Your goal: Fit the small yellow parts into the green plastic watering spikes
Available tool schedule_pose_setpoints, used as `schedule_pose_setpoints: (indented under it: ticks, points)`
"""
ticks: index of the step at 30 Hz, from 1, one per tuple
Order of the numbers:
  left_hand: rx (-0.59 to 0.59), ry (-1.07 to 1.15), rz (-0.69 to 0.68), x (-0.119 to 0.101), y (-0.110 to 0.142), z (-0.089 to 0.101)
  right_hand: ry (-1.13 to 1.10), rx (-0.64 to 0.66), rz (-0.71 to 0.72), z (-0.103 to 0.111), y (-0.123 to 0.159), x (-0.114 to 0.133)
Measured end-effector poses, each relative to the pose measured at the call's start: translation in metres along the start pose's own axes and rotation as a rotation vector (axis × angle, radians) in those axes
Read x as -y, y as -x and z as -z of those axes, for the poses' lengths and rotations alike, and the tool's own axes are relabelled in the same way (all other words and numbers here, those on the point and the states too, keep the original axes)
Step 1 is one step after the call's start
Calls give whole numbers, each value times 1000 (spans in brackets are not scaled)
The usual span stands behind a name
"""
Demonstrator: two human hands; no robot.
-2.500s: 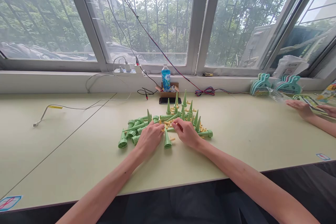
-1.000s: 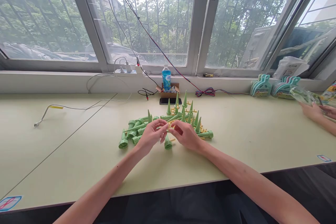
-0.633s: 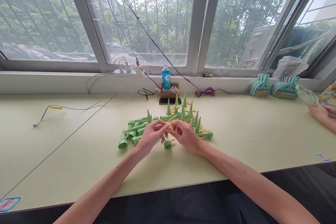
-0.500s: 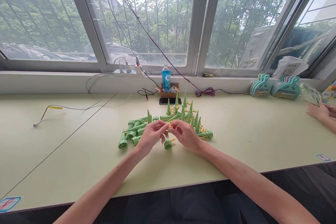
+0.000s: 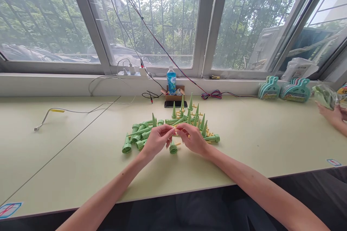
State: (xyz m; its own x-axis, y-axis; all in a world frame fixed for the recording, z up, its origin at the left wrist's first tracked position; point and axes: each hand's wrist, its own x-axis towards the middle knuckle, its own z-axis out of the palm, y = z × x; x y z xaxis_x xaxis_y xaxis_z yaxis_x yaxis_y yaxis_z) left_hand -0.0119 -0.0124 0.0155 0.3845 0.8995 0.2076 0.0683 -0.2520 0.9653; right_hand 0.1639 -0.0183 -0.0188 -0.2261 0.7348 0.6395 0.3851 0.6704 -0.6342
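My left hand (image 5: pixel 160 139) and my right hand (image 5: pixel 191 138) meet over the front of a pile of green plastic parts. Thumb and fingers of both are pinched together on a small yellow plastic piece (image 5: pixel 175 129), mostly covered by the fingertips. Just beneath them a green watering spike (image 5: pixel 173 148) with a yellow stem at its side lies with its round open end toward me. More green spikes (image 5: pixel 141 131) lie heaped at the left. Beyond my right hand several pointed green spikes (image 5: pixel 204 129) stand upright among loose yellow pieces (image 5: pixel 210 134).
Behind the pile are a black phone (image 5: pixel 175 104), a small cardboard box (image 5: pixel 173 97) and a blue bottle (image 5: pixel 171 81). A cable bundle (image 5: pixel 211 94) lies by the sill. At far right another person's hands (image 5: pixel 332 115) hold a clear bag (image 5: pixel 325 95) beside teal packs (image 5: pixel 295 90).
My hands stay almost in place, with only slight finger movement around the yellow piece. At far right, the other person's hands and bag have shifted and the bag shows more fully.
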Motion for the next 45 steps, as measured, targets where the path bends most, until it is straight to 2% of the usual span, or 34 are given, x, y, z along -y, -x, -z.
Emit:
schedule_pose_setpoints:
  ticks: [24, 36, 40, 45]
  points:
    - [-36, -146, -73, 9, -1, 3, -46, -19, -51, 1, -1, 2]
    - [-181, -452, -223, 10, 2, 3, -73, -47, -45, 0, 0, -1]
    - [-166, -574, -246, 13, 3, 3, -58, -60, -43, -1, 1, 0]
    - [-55, -706, -247, 14, 4, 3, -24, -90, -27, -1, 1, 1]
